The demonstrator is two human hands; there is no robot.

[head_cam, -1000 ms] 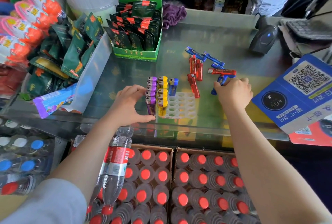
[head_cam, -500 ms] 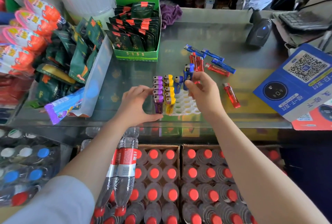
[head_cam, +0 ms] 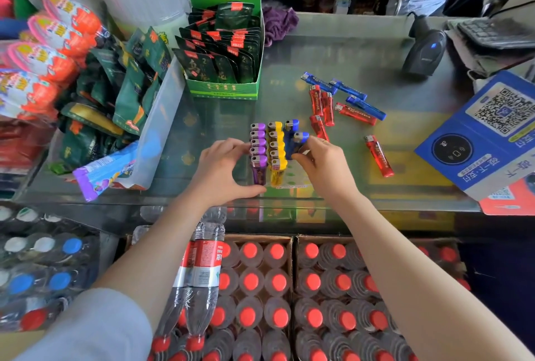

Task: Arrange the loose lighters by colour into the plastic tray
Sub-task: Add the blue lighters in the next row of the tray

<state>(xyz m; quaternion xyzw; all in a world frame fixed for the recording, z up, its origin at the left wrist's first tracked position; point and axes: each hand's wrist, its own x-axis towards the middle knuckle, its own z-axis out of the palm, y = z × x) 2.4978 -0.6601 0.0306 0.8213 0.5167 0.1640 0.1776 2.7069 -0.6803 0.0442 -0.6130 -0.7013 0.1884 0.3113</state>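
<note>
1. At the far left of the frame, snack packets (head_cam: 52, 51) with pink and orange wrappers hang beside a heap of dark green sachets (head_cam: 127, 94).
2. Left of centre, the left hand (head_cam: 223, 172) curls against the purple lighters (head_cam: 258, 152), fingers on their left side and thumb at the near end of the row; it grips that side of the block.
3. The purple lighters stand upright in a row in the plastic tray (head_cam: 292, 181), which sits on the glass counter (head_cam: 289, 56) at mid-frame.
4. Touching them on the right stands a row of yellow lighters (head_cam: 277, 149), also upright in the tray.
5. Next to the right, one blue lighter (head_cam: 291, 129) stands at the far end of the third row.
6. The right hand (head_cam: 324, 166) pinches a second blue lighter (head_cam: 299, 140) just in front of the first, upright over the tray; whether it is seated in a slot cannot be told.
7. Above the tray, in the upper middle, stands a green display box (head_cam: 223, 88) of dark packets.
8. Right of the tray, loose red lighters (head_cam: 321, 106) and loose blue lighters (head_cam: 341, 87) lie flat on the counter, with one red lighter (head_cam: 378, 155) apart, lower right.
9. A black barcode scanner (head_cam: 424, 54) stands at the upper right.
10. A blue QR-code sign (head_cam: 492, 129) lies at the right edge.
</note>
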